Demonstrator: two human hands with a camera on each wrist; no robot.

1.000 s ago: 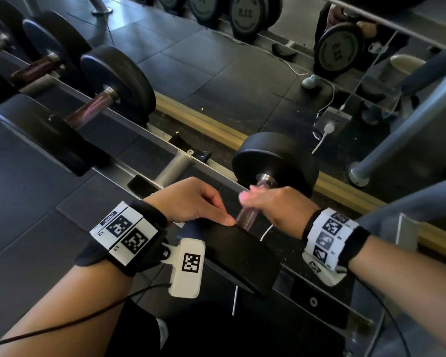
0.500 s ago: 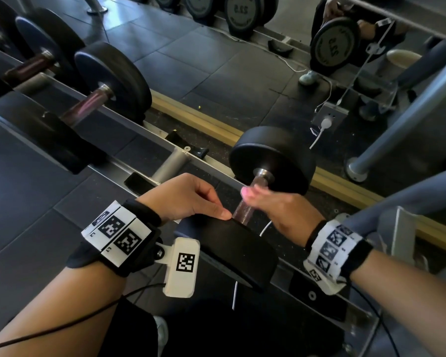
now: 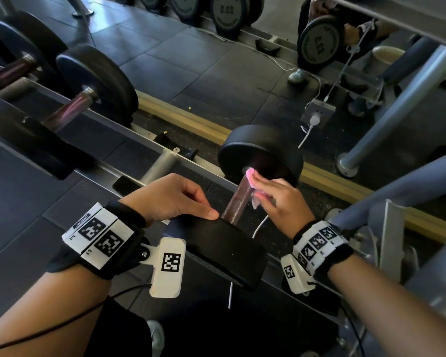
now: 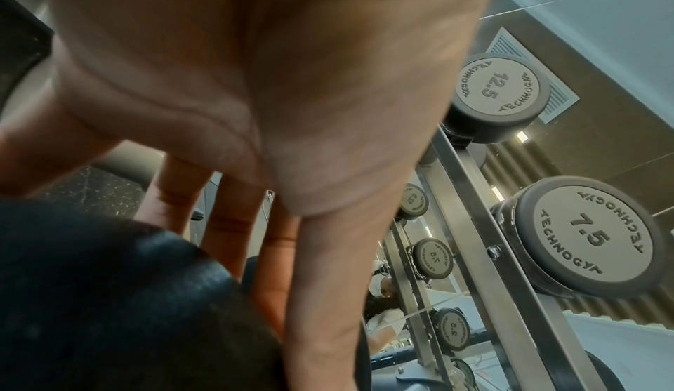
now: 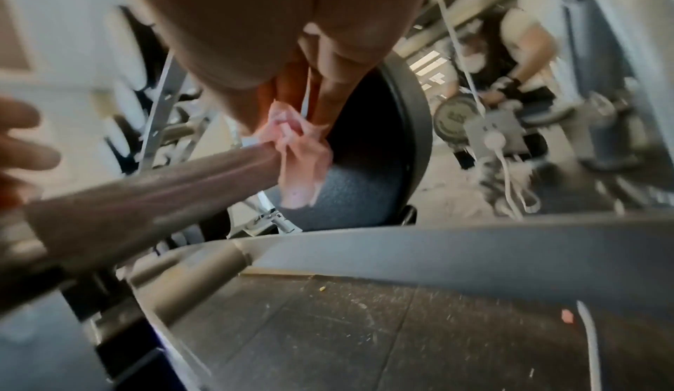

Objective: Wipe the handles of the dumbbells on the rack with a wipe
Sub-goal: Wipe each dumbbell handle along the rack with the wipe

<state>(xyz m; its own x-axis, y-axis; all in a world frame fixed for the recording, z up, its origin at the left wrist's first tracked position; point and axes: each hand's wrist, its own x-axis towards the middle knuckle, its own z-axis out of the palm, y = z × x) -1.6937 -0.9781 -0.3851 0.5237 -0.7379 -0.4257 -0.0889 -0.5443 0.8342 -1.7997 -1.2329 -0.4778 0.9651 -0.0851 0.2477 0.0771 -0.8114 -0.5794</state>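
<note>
The black rubber-headed dumbbell with a dark knurled metal handle (image 3: 236, 202) is seen lying across the grey steel rack rail (image 3: 129, 130), w/ its near head at the bottom and its far head (image 3: 262, 153) at the top in the head view. All places below are given rel. to that dumbbell.

The crumpled pale pink wipe (image 3: 252, 185) is pressed against the handle's far end, just beside the far head, on the handle's right side. It is held by the right hand (image 3: 281, 199), whose grip is narrow: the wipe is pinched under the fingertips (image 5: 321, 100), w/ a loose flap hanging below the handle in the right wrist view (image 5: 302, 163). The handle itself is not enclosed by that hand; only the wipe is held against it.

The left hand (image 3: 170, 199) is laid over the near head (image 3: 227, 248), at the handle's near end. Its grip is loosely bent, w/ the thumb tip (image 3: 213, 215) touching the head's top edge and the fingers (image 4: 233, 218) reaching down the head's inner face. Nothing is pinched there.

To the left, a second black dumbbell (image 3: 88, 86) is rested on the same rail, well apart. Beyond the far head, a white charger plug and cable (image 3: 313, 122) are seen at a floor socket.
</note>
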